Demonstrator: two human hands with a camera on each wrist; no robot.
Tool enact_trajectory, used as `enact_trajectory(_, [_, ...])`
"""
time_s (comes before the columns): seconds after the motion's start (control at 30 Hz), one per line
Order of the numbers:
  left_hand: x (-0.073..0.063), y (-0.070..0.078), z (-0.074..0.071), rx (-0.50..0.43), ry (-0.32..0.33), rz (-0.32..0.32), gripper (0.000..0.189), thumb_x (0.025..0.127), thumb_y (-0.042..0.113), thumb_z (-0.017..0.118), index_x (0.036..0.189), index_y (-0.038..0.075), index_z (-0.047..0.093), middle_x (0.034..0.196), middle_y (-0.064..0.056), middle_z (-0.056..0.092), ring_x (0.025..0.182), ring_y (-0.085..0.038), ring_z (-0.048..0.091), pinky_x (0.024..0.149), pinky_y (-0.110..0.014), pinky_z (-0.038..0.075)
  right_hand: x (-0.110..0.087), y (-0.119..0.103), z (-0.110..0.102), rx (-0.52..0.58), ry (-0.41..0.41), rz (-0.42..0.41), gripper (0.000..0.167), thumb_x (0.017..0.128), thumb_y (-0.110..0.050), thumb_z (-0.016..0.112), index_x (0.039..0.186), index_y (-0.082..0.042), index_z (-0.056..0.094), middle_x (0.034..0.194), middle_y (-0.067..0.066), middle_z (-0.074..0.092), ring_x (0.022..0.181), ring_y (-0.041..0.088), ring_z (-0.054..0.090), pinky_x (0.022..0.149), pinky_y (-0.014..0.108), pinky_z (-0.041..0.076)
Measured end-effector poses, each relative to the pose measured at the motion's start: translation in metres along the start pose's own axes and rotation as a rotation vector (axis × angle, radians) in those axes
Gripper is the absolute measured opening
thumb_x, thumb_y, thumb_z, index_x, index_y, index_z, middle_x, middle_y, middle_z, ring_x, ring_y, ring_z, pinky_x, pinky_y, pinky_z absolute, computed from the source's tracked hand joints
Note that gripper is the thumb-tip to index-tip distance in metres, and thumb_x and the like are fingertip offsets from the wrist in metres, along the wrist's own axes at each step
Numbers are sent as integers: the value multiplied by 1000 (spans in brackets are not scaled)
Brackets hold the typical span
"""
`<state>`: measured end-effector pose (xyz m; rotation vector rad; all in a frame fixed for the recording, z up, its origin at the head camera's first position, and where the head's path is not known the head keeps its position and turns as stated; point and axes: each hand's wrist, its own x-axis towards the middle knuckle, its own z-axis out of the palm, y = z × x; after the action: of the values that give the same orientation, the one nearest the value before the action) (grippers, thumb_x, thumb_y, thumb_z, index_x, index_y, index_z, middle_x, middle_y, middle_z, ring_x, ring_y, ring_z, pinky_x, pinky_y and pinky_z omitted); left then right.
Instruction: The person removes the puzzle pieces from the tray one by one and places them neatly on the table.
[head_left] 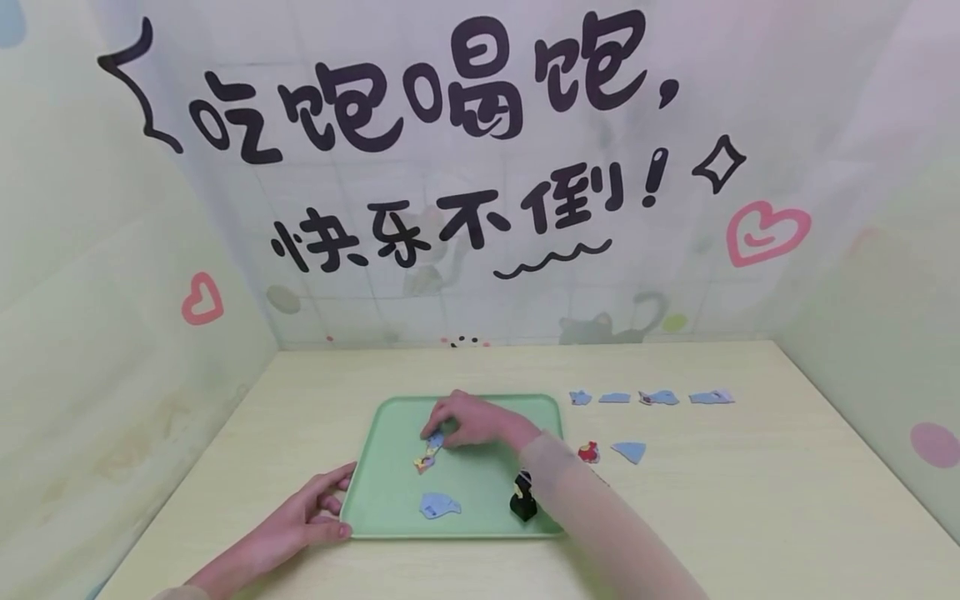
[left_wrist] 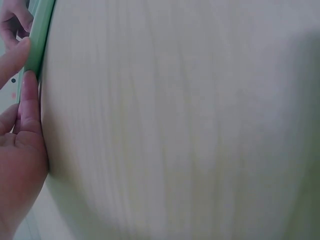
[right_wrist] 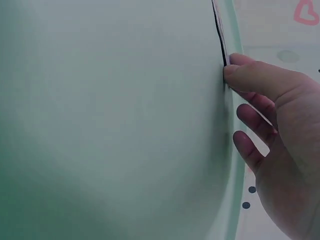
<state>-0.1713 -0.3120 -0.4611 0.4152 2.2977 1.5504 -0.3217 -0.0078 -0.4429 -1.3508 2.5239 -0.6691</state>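
A light green tray [head_left: 390, 521] lies on the table. My left hand [head_left: 311, 508] grips its left edge near the front corner, thumb at the rim; the left wrist view shows the fingers along the green rim [left_wrist: 42, 35]. Over the tray's upper middle, my right hand [head_left: 468, 419] pinches a flat blue puzzle piece [head_left: 435, 439] between thumb and fingers. A yellow-and-pink part [head_left: 423, 462] adjoins it below. In the right wrist view the piece [right_wrist: 220, 30] shows edge-on, close over the tray. Nearer the front lies another blue piece [head_left: 439, 505].
A black piece [head_left: 522, 500] lies at the tray's right, beside my right sleeve [head_left: 600, 517]. Right of the tray are a red piece [head_left: 588, 452] and a blue triangular piece [head_left: 630, 452]. Several blue pieces [head_left: 658, 397] form a row behind them. Printed walls enclose the table.
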Motion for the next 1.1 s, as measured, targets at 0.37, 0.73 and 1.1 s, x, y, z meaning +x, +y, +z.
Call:
enact_trajectory(0.37, [0,-2,0,-9,-1,28,87,88,10,71,155,-4,18,139,-23,28,97,-3,48,81,-18,49,-3,-6,-5,-55,21,63,31,83,-18,78,114,-20,74,111,-8,69,98,8,49,86,19,38])
enact_trajectory(0.73, [0,-3,0,-17,-6,30,85,89,10,70,155,-3,18,140,-22,27,98,-3,47,81,-18,49,-21,-3,-17,-1,50,77,30,82,-22,79,111,-21,74,104,-11,68,103,10,55,94,24,41])
enact_trajectory(1.1, [0,-3,-1,-8,-4,26,86,89,11,71,156,-2,18,140,-23,29,97,-3,47,81,-18,49,-49,-2,-38,31,129,19,30,81,-15,77,111,-16,75,106,-4,70,106,19,57,94,30,44])
